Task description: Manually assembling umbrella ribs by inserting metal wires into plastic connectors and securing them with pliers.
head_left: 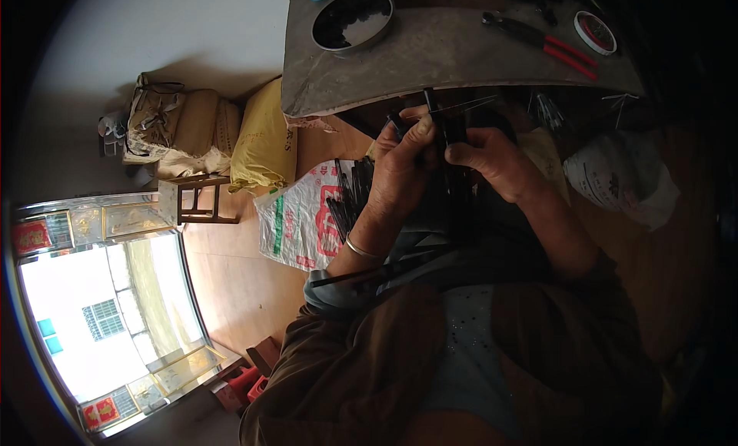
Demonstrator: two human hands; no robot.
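Note:
Above my lap, both hands are closed around a dark assembly. My left hand (403, 158) grips a black rod-shaped part (430, 100) with the thumb pressed along it. From the right, my right hand (496, 162) pinches the black piece beside it, its thumb pointing in toward the left hand. A few thin, wire-like rods (477, 103) stick out to the right above the hands. Just left of my left wrist, which wears a pale bangle, lies a bundle of slim black rods (351, 189). The fingers cover where the parts meet.
Ahead is a grey table (438, 66) with a round dish (354, 23) of small black pieces, red-handled pliers (542, 46) and a round white-rimmed lid (596, 33). A printed white sack (300, 215), yellow sack (265, 139) and wooden stool (204, 200) stand left. A clear plastic bag (623, 177) sits right.

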